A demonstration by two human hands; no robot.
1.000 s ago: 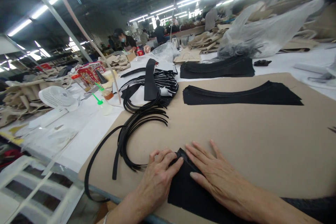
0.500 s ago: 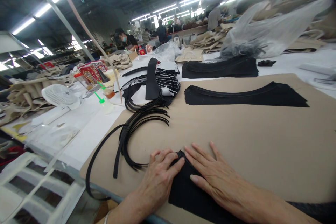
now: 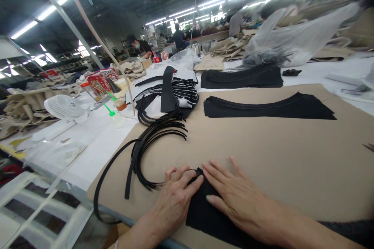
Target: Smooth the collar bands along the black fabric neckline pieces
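Observation:
A black fabric piece (image 3: 201, 212) lies at the near edge of the table on a tan sheet (image 3: 271, 151). The thumb and bent fingers of my left hand (image 3: 173, 198) are closed on its far corner. Flat across the same piece rests my right hand (image 3: 239, 196), fingers stretched out and slightly spread, its fingertips close to the left hand. Both hands hide parts of the fabric. Left of them curves a bundle of thin black strips (image 3: 138, 155), one of which hangs over the table edge. Beyond the hands lies a curved black panel (image 3: 263, 109).
A stack of black panels (image 3: 242, 79) and a clear plastic bag (image 3: 271, 42) are farther back. Striped black pieces (image 3: 187, 90), green-tipped bottles (image 3: 117, 118) and a white fan (image 3: 66, 107) stand or lie to the left. A pointed metal tip (image 3: 369, 147) shows at the right. Several people are in the background.
The view has shifted slightly, bringing the pointed metal tip in at the right edge. My hands keep nearly the same pose on the fabric, with the right palm moved only a little.

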